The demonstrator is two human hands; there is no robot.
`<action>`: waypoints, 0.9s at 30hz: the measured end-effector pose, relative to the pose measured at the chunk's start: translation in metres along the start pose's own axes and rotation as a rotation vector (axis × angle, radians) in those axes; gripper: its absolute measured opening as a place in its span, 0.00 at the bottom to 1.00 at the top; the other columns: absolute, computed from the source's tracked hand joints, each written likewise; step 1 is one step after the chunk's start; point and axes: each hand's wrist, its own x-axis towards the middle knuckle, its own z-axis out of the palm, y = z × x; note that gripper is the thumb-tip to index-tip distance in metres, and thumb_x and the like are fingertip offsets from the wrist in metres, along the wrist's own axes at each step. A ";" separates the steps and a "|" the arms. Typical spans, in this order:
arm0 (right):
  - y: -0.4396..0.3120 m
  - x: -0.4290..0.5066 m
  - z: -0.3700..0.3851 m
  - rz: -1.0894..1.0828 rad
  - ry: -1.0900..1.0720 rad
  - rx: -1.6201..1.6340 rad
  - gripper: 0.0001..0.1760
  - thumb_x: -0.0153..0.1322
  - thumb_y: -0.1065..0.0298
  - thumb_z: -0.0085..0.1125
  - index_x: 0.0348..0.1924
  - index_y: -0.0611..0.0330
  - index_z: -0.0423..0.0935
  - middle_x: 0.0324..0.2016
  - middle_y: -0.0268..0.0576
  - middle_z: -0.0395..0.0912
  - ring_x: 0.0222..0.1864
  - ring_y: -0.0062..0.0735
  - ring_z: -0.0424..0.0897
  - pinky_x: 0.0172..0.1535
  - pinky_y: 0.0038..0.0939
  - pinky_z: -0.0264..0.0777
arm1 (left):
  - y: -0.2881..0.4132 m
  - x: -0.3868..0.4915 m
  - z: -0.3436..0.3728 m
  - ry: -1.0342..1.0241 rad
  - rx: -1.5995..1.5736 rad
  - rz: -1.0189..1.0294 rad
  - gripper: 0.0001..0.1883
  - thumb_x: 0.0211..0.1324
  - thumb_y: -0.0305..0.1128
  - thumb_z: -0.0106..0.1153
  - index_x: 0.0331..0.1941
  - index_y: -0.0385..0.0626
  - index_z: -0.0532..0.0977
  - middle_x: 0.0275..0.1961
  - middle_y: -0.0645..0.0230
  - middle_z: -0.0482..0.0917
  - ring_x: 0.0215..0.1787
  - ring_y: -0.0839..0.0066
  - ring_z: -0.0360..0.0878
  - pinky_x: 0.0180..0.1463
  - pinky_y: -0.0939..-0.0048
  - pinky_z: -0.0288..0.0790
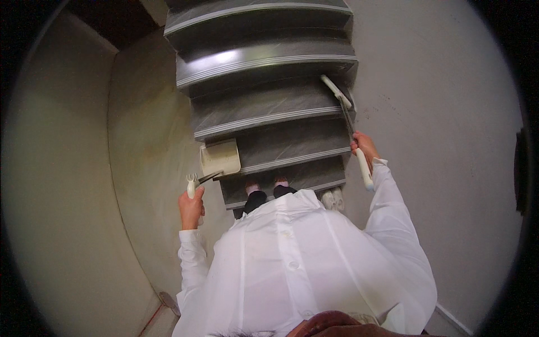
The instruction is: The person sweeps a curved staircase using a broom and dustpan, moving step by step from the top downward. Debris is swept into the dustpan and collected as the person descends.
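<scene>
My left hand (191, 209) is closed around the pale handle (192, 185) of a long-handled dustpan, whose grip ends in a small toothed comb. The cream dustpan (220, 156) sits at the left end of a stair tread, its open side facing up the flight. In my right hand (365, 146) is a broom with a white grip (364, 168) and a dark metal shaft. Its narrow white broom head (336, 91) lies toward the right end of a higher tread, close to the wall. The bristles are hidden beneath the head.
Dark grey stairs (269, 99) with ribbed pale nosings rise ahead of me. My feet (281, 182) stand on a low tread. A pair of white shoes or slippers (333, 199) is at the right edge. Plain walls, left (145, 139) and right (438, 126), flank the flight.
</scene>
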 end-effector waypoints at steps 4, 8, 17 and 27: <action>0.032 -0.021 0.066 0.006 -0.125 -0.213 0.30 0.76 0.68 0.47 0.71 0.47 0.59 0.17 0.33 0.67 0.12 0.23 0.67 0.14 0.29 0.68 | -0.004 0.003 -0.001 -0.006 -0.027 -0.004 0.15 0.61 0.39 0.64 0.26 0.43 0.72 0.15 0.73 0.70 0.11 0.80 0.67 0.14 0.72 0.60; 0.060 -0.067 0.103 -0.009 -0.284 -0.426 0.33 0.76 0.67 0.46 0.75 0.48 0.52 0.15 0.33 0.68 0.12 0.23 0.67 0.15 0.28 0.67 | -0.008 0.005 -0.002 0.010 -0.042 0.001 0.16 0.61 0.39 0.64 0.25 0.43 0.72 0.15 0.72 0.70 0.11 0.80 0.67 0.14 0.71 0.60; 0.063 -0.113 0.121 -0.117 -0.782 -0.864 0.27 0.78 0.67 0.46 0.71 0.57 0.63 0.20 0.29 0.68 0.12 0.18 0.65 0.15 0.24 0.62 | -0.008 0.004 0.009 0.025 -0.112 0.027 0.18 0.61 0.37 0.64 0.22 0.40 0.70 0.14 0.71 0.70 0.09 0.78 0.66 0.12 0.70 0.60; 0.017 -0.081 0.268 -0.323 -0.857 -0.951 0.26 0.77 0.65 0.45 0.67 0.60 0.66 0.17 0.34 0.69 0.14 0.21 0.68 0.17 0.29 0.64 | -0.020 0.016 0.002 0.053 -0.012 0.078 0.19 0.60 0.40 0.61 0.22 0.37 0.73 0.13 0.66 0.72 0.10 0.73 0.70 0.16 0.66 0.63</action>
